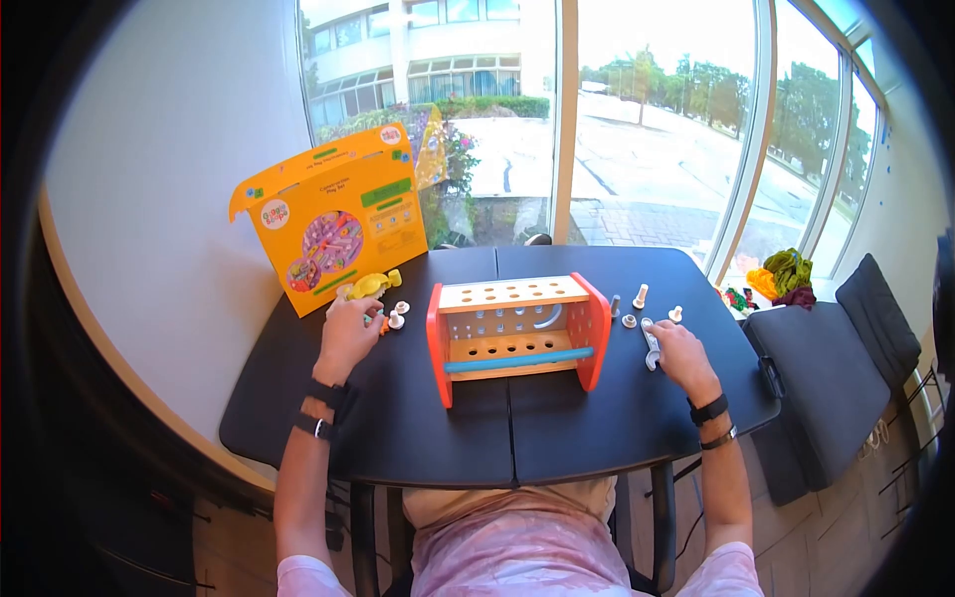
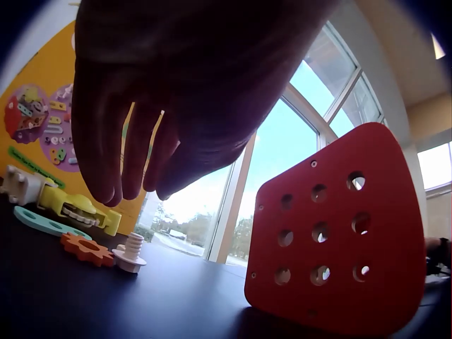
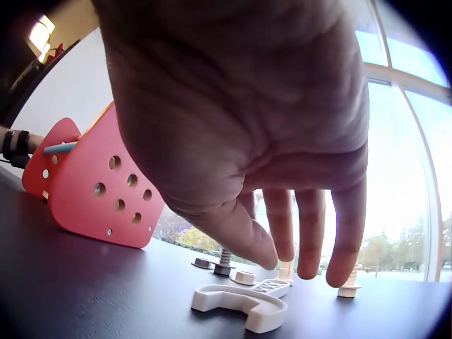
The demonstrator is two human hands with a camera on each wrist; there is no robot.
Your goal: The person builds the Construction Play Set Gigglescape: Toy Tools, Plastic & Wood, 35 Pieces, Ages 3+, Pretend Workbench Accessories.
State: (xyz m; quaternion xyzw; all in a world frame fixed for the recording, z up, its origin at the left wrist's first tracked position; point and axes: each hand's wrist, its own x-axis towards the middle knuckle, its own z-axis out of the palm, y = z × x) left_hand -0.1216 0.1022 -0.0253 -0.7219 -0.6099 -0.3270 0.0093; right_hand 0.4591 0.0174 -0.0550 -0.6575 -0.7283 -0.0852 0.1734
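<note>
My left hand (image 1: 348,338) (image 2: 183,92) hangs over the table's left side, fingers pointing down and empty. Under and beside it lie an orange gear (image 2: 69,244), a white screw (image 2: 130,256), a teal strip (image 2: 44,224) and yellow pieces (image 1: 368,286). On the right, my right hand (image 1: 686,358) (image 3: 247,120) is over a white wrench (image 1: 653,358) (image 3: 272,311), its fingers extended downward; contact with the wrench cannot be told. Between the hands stands a wooden workbench toy with red sides (image 1: 438,348) (image 3: 85,198), a holed top (image 1: 509,286) and a blue bar (image 1: 522,361).
Several screws and nuts, including a grey screw (image 1: 615,305) and a light one (image 1: 641,296), are behind the wrench. An open yellow box (image 1: 393,234) stands at the back left. Dark chairs (image 1: 816,368) are beside the black table (image 1: 428,448), with windows behind.
</note>
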